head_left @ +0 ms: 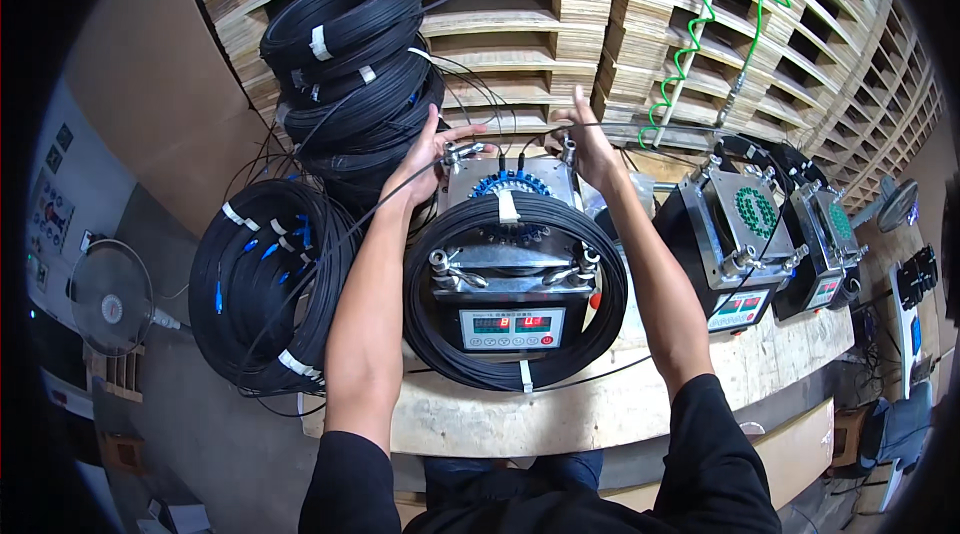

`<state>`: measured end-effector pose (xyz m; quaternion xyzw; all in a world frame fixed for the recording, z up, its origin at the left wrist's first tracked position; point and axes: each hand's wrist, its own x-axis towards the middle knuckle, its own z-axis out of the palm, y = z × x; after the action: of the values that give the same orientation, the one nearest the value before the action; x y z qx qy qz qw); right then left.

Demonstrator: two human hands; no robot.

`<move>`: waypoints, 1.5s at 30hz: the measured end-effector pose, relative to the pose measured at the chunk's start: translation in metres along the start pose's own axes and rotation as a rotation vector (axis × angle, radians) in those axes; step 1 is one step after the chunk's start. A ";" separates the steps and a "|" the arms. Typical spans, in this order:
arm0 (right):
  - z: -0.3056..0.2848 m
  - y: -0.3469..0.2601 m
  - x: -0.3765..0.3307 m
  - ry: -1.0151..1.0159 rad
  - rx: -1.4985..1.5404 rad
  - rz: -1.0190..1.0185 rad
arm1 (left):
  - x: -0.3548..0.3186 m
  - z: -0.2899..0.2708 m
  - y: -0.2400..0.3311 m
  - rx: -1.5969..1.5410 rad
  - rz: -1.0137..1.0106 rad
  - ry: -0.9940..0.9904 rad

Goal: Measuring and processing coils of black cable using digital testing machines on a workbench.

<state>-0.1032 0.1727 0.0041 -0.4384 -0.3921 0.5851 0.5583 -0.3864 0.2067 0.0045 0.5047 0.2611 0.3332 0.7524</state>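
In front of me stands a fiber polishing machine (pixel 512 326) with a metal top plate and a lit red display. A ring of blue connectors (pixel 520 177) sits in its plate, and two black cable ends stand up at the far side. A coil of black cable (pixel 612 309), tied with white tape, leans over the machine's front. My left hand (pixel 430 156) is at the far-left corner clamp (pixel 466 148), thumb up and fingers stretched. By the far-right clamp (pixel 569 150), my right hand (pixel 592 144) has its fingers extended and apart. Neither hand visibly holds anything.
Black cable coils (pixel 345 64) are stacked at the back left, with another coil (pixel 215 284) nearer, showing blue connectors. Two similar machines (pixel 735 234) (pixel 825 234) with green connectors stand right on the wooden table (pixel 600 414). Pallets (pixel 560 24) rise behind; green spiral hoses (pixel 690 39) hang there.
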 end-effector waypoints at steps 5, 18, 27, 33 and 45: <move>-0.005 0.014 -0.002 0.125 0.224 -0.049 | -0.003 0.012 -0.003 0.066 0.027 0.057; -0.026 0.027 -0.041 0.068 0.226 -0.174 | -0.007 -0.003 -0.017 0.019 0.119 0.068; -0.020 0.028 -0.043 0.033 0.149 -0.068 | -0.005 -0.003 -0.019 0.019 0.151 0.103; -0.034 0.032 -0.031 0.102 -0.018 -0.026 | 0.004 -0.006 -0.029 -0.165 0.254 0.237; -0.043 0.034 -0.039 0.068 0.098 0.037 | 0.007 -0.018 -0.045 -0.583 0.390 0.349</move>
<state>-0.0735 0.1299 -0.0388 -0.4376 -0.3354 0.5985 0.5812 -0.3842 0.2109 -0.0442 0.2456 0.1786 0.6111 0.7310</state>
